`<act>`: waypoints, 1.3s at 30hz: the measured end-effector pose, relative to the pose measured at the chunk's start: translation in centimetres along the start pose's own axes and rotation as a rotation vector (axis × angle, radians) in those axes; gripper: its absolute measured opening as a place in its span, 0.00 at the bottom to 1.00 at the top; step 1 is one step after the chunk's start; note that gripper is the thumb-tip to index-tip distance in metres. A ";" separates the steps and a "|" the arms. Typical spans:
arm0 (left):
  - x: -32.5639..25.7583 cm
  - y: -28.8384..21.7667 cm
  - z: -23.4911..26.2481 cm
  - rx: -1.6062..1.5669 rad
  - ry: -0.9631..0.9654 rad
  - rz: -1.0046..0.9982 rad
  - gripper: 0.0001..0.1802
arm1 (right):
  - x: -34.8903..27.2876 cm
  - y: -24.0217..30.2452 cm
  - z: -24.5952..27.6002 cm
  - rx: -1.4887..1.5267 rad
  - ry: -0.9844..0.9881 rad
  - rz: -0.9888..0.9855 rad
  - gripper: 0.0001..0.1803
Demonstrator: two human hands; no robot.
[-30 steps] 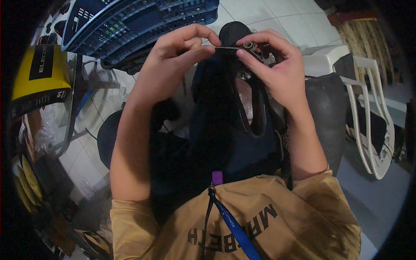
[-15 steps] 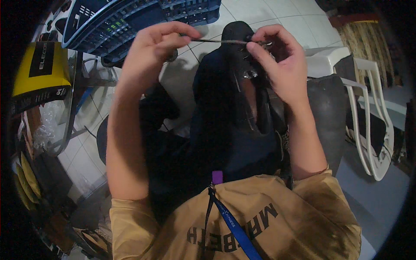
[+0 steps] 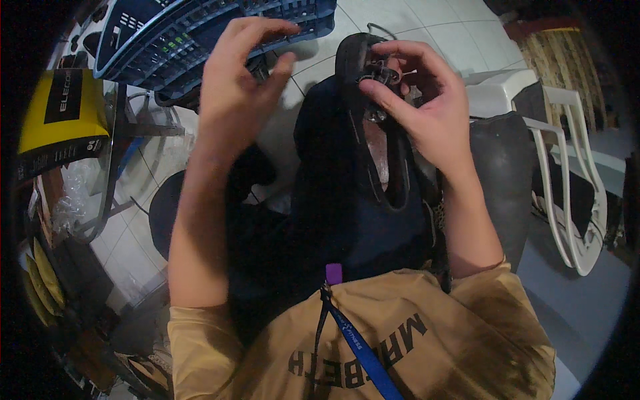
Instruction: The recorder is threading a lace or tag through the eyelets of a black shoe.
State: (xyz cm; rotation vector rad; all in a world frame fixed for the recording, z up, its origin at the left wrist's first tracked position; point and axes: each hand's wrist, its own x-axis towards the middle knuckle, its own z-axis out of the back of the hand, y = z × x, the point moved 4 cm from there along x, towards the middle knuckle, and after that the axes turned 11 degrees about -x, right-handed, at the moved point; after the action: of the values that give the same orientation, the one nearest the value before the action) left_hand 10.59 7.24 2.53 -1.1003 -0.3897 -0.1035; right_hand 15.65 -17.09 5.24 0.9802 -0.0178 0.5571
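Observation:
A black shoe (image 3: 398,175) with a pinkish insole lies over my dark-trousered leg, its opening toward me. Around its front my right hand (image 3: 427,100) is closed, thumb and fingers pinching dark, shiny, bunched material on the upper. What exactly lies between those fingertips is partly hidden. A thin grey strand (image 3: 381,29) loops out past the shoe's far end. My left hand (image 3: 243,73) hovers to the left of the shoe, fingers and thumb apart, holding nothing and touching nothing.
A blue plastic crate (image 3: 207,43) stands beyond my left hand. At the far left is a yellow and black box (image 3: 67,113) beside a metal frame. A white plastic chair (image 3: 567,173) lies on the right, next to a dark grey padded surface (image 3: 503,160). Pale tiles (image 3: 447,30) cover the floor.
My left hand has let go of the thin strand that was stretched between both hands, and its fingers have spread. My right hand has shifted slightly left, and the shoe has tilted.

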 end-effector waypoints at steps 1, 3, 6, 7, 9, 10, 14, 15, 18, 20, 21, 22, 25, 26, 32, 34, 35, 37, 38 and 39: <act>-0.1 -1.0 -0.5 -0.027 -0.028 -0.141 0.16 | 0.0 0.1 0.0 0.002 -0.001 0.002 0.19; -0.3 -3.1 -1.8 -0.053 -0.026 -0.391 0.17 | -0.1 0.3 0.0 -0.027 0.022 0.036 0.20; -0.6 -3.4 -4.2 -0.219 0.005 -0.490 0.18 | -0.2 0.0 -0.2 -0.056 -0.015 0.099 0.19; -0.4 -3.5 -4.6 -0.249 0.014 -0.504 0.17 | -0.2 0.1 -0.1 -0.055 -0.015 0.099 0.19; -0.5 -3.5 -4.6 -0.234 0.025 -0.382 0.17 | -0.2 0.3 0.1 -0.091 -0.010 0.085 0.17; -0.4 -3.3 -4.6 -0.220 0.035 -0.261 0.18 | -0.2 0.4 0.0 -0.091 -0.010 0.087 0.17; -0.4 -2.8 -4.5 -0.182 0.046 -0.198 0.17 | -0.2 0.5 -0.1 -0.068 0.005 0.073 0.16; -0.3 -3.0 -4.4 -0.130 0.019 -0.263 0.17 | -0.1 0.5 -0.1 -0.060 0.008 0.068 0.16; -0.1 -3.1 -4.4 -0.078 -0.014 -0.328 0.17 | -0.1 0.4 -0.1 -0.008 0.003 0.046 0.16; -0.1 -2.9 -4.5 -0.077 -0.020 -0.328 0.16 | -0.1 0.3 -0.1 0.000 0.007 0.057 0.17; -0.1 -2.6 -4.7 -0.064 -0.012 -0.329 0.16 | -0.1 0.3 -0.1 0.006 0.009 0.068 0.18; -0.1 -2.5 -4.9 -0.052 -0.002 -0.330 0.16 | -0.1 0.1 0.0 0.006 0.009 0.067 0.18; -0.1 -2.4 -5.1 -0.019 -0.009 -0.350 0.14 | -0.2 -0.1 0.3 -0.035 -0.009 0.155 0.19; -0.1 -2.4 -5.1 -0.018 -0.009 -0.350 0.14 | -0.3 0.0 0.3 -0.002 -0.001 0.158 0.18; 0.0 -2.8 -4.1 0.022 -0.032 -0.400 0.12 | 0.6 0.5 1.1 -0.150 0.050 0.293 0.17; 0.0 -2.5 -3.8 0.018 0.006 -0.361 0.10 | 0.8 0.5 1.2 -0.242 0.064 0.352 0.16; 0.1 -2.5 -3.7 0.018 0.006 -0.361 0.10 | 0.8 0.4 1.4 -0.207 0.048 0.341 0.15; 0.2 -2.4 -3.6 -0.052 0.049 -0.351 0.09 | 0.9 0.2 1.5 -0.171 0.033 0.331 0.15; 0.2 -2.5 -3.5 -0.051 0.049 -0.350 0.09 | 1.0 0.2 1.5 -0.162 0.049 0.335 0.15; 0.1 -2.6 -3.4 -0.042 0.053 -0.359 0.09 | 1.0 0.2 1.5 -0.155 0.065 0.339 0.14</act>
State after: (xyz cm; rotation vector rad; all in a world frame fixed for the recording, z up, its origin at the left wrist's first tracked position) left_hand 10.85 3.04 3.42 -1.0571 -0.5363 -0.4589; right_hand 16.82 -17.73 6.48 0.8118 -0.1696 0.8855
